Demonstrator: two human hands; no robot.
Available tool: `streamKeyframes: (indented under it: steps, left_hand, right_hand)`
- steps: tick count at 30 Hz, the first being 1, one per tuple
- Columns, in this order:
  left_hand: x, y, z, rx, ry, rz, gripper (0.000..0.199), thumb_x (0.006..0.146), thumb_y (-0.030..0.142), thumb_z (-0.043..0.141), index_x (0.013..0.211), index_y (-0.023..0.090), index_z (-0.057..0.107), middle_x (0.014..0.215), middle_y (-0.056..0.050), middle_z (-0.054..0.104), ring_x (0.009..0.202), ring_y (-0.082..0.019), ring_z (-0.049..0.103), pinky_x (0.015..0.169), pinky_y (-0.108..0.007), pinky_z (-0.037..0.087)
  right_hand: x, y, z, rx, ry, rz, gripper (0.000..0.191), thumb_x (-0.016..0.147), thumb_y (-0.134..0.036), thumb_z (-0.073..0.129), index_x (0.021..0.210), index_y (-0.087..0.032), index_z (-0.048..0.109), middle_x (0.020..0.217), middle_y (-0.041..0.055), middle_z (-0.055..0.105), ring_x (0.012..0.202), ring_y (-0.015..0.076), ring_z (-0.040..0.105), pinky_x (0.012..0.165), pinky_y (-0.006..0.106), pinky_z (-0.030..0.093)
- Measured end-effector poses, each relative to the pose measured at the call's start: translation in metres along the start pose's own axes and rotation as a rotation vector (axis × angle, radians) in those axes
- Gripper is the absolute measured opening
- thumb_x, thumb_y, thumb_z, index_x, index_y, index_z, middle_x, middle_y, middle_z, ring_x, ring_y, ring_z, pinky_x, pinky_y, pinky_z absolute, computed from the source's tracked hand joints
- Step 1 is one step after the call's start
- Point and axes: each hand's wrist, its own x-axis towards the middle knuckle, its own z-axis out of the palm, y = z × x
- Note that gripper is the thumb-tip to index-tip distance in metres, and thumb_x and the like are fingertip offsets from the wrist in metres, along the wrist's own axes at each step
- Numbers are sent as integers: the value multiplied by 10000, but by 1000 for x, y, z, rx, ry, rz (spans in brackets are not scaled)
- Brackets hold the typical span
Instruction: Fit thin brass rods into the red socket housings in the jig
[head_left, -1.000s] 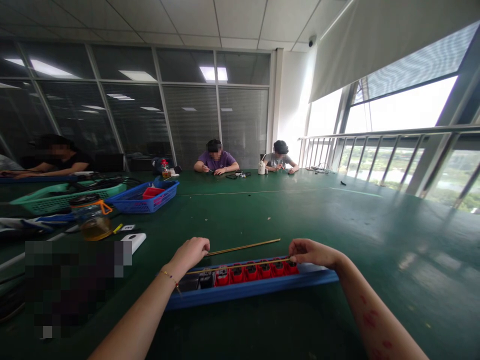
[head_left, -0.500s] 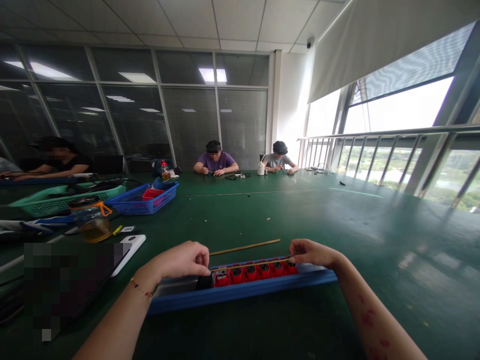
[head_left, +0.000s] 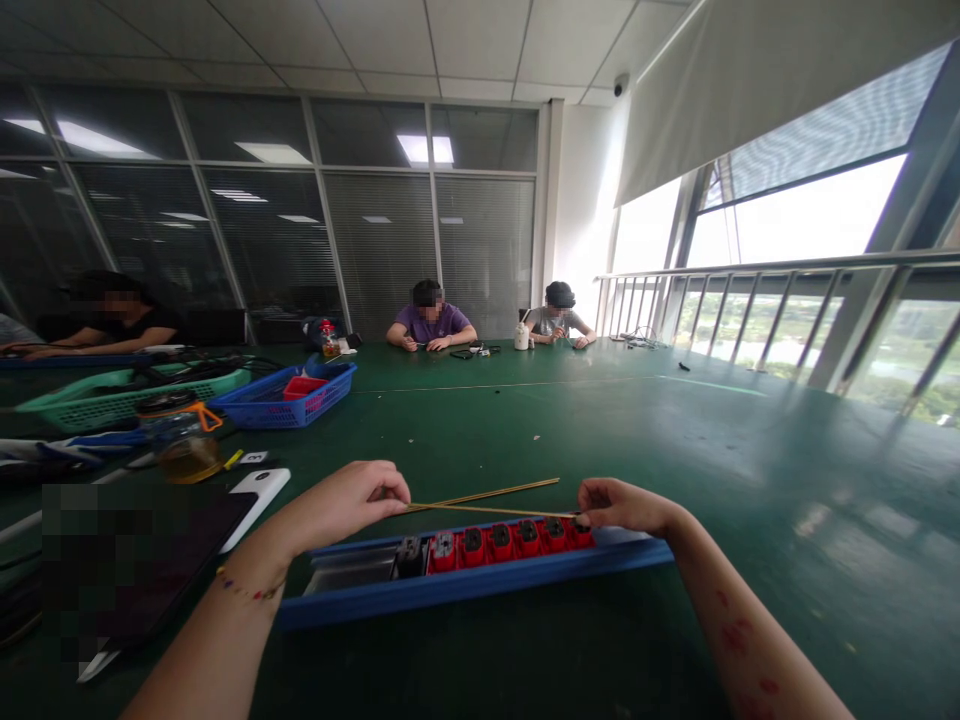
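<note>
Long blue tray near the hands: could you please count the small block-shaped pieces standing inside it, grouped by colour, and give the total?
Red block-shaped pieces: 6
Black block-shaped piece: 1
Total: 7

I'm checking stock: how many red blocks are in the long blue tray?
6, in one row rightward from the black block: first red block, second, third, fourth, fifth, sixth partly behind the right hand, which may hide more.

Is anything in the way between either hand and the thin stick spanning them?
Nothing visible: the left hand and right hand both pinch the stick. A second stick crosses it in view near the left hand; whether the sticks touch, I can't tell.
</note>
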Motion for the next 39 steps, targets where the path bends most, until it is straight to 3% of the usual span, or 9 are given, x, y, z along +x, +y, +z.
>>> streamKeyframes:
  steps: [5,9,16,20,25,29,33,39]
  left_hand:
    - [-8,-26,-14,33,72,-100,281,727,442,479,811,229,642,778,6,584,658,-130,526,574,-201,377]
    - [-4,-42,-11,45,79,-151,280,716,433,482,808,226,646,766,1,595,673,-140,537,579,-203,381]
    - [23,-51,24,50,-1,-149,200,717,350,498,751,217,643,744,-9,636,688,-144,571,610,-209,381]
    - [45,-49,51,62,-29,-180,156,716,305,521,759,204,631,773,-21,654,704,-147,588,590,-208,388]
    - [69,-47,74,189,-31,-176,89,689,265,575,734,209,627,813,-27,651,734,-157,592,582,-218,393]
    - [79,-49,81,215,-21,-184,62,684,211,575,723,208,623,821,-29,641,737,-160,591,579,-227,392]
    - [79,-51,80,248,-8,-158,79,684,205,564,744,205,615,867,-42,626,800,-183,579,639,-256,408]
    - [74,-58,75,243,-61,-118,274,634,132,564,884,233,611,972,-43,611,879,-201,565,703,-272,422]
  right_hand:
    - [-1,-2,-1,-9,-10,14,374,653,-479,657,788,-164,509,679,-26,523,632,116,479,559,223,385]
    - [0,-3,-1,3,-10,12,381,639,-483,666,778,-163,512,673,-29,522,624,113,474,558,223,383]
    - [-1,-4,-1,-7,-23,-10,351,689,-465,635,807,-155,519,687,-21,513,633,106,466,562,214,382]
    - [5,-2,-5,-59,106,-59,363,759,-509,531,838,-155,536,704,-4,531,656,123,503,603,239,416]
    - [30,8,-13,-489,238,-19,334,822,-465,434,890,-160,554,780,33,601,711,151,555,619,258,445]
    - [53,10,-13,-718,177,35,271,788,-371,501,988,-205,575,976,70,625,872,206,568,724,317,431]
    - [73,7,-7,-912,105,104,431,674,-272,626,1096,-250,538,1154,94,561,1049,304,492,822,450,358]
    - [92,-2,0,-1099,14,144,363,663,-84,555,991,-237,589,1077,95,604,1019,288,524,819,441,353]
